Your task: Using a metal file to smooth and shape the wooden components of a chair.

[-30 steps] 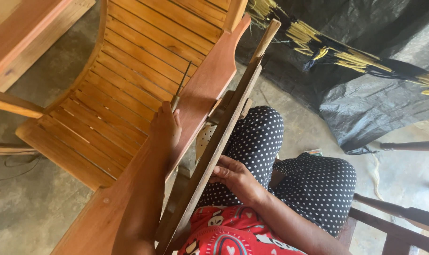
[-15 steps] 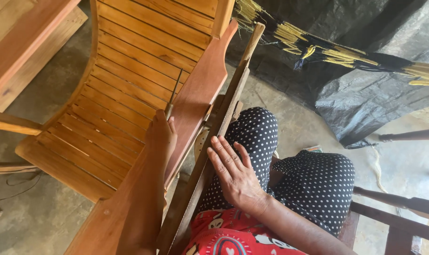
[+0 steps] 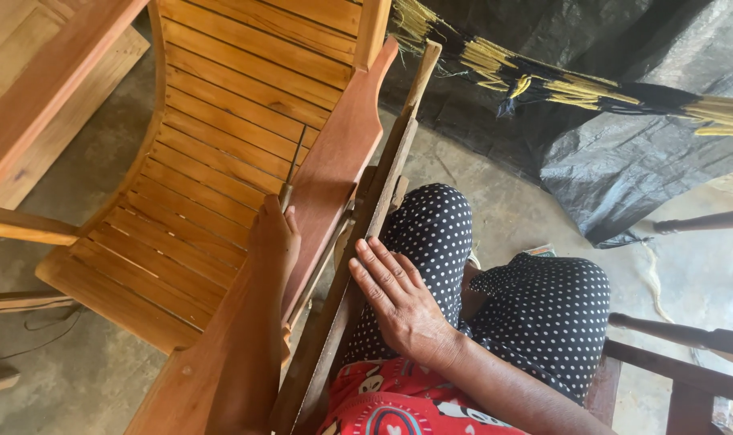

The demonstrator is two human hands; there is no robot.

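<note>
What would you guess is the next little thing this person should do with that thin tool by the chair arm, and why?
Probably press the thin tool down against the chair armrest with a short stroke. The left hand grips its handle with the shaft pointing up along the armrest's inner edge, while the right hand lies flat and open on the wooden rail beside it, which seems to steady things.

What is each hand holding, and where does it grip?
The left hand grips a thin dark metal tool at its lower end. The right hand lies flat on the brown wooden slat, holding nothing.
</note>
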